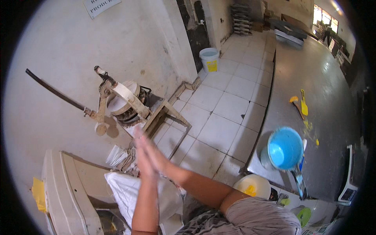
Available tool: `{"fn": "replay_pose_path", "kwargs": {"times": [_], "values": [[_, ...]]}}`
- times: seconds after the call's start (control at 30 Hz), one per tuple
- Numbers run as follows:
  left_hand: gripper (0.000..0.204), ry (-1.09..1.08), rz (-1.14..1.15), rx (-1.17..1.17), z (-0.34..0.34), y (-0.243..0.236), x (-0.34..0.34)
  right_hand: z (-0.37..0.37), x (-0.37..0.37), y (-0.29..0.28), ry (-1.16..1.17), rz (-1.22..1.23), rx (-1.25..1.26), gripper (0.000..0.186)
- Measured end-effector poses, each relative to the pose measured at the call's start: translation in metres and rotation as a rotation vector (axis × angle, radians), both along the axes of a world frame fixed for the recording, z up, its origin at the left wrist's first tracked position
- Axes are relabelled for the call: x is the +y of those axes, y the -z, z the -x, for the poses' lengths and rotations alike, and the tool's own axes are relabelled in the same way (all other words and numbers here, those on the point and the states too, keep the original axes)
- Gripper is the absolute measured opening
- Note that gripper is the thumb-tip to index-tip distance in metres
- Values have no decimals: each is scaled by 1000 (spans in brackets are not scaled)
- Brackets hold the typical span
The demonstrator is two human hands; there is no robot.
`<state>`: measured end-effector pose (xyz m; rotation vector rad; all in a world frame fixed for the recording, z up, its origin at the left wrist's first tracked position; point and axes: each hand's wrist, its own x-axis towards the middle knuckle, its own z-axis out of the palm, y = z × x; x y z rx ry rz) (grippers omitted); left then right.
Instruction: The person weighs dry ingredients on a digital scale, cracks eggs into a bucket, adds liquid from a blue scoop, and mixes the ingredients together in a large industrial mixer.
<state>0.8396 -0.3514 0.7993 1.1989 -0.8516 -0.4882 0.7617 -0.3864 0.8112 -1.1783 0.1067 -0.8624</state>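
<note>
In the head view, the left hand (143,158) and right hand (157,156) press flat together, fingers straight, above a near white sack (127,196); a lever-armed machine (133,105) stands farther left, a blue dipper (282,150) on the right-hand table (313,84).

I count one left hand (145,164) and one right hand (158,158), two altogether. On the table (329,129) there is one blue dipper (266,154) at the near left corner, one yellow scraper (304,105) between both long edges, and one white scale (347,196) at the right edge. Beyond the left edge stand one bucket (204,62) and one lever machine (131,102).
</note>
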Motion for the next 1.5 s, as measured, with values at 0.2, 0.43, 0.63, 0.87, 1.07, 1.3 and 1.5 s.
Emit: {"fn": "replay_pose_path", "kwargs": {"times": [0.2,0.43,0.63,0.87,1.07,1.3,1.5], "values": [[59,114,-15,4,-36,3,-147,-43,-125,-3,21,-23,61,65],[51,403,-261,-222,-21,3,-365,-26,-338,-23,338,-278,94,56],[37,575,-283,-286,-21,5,-582,39,-481,20,159,-407,-58,60],[38,743,-467,-332,-54,74,-765,87,-726,123,579,-726,209,34],[37,545,-752,36,-134,122,-872,92,-944,215,659,-853,455,20],[37,496,-994,263,-169,238,-1020,64,-1190,332,656,-1001,685,32],[45,708,-945,211,-128,292,-1203,55,-1330,476,649,-1104,857,51]]}}
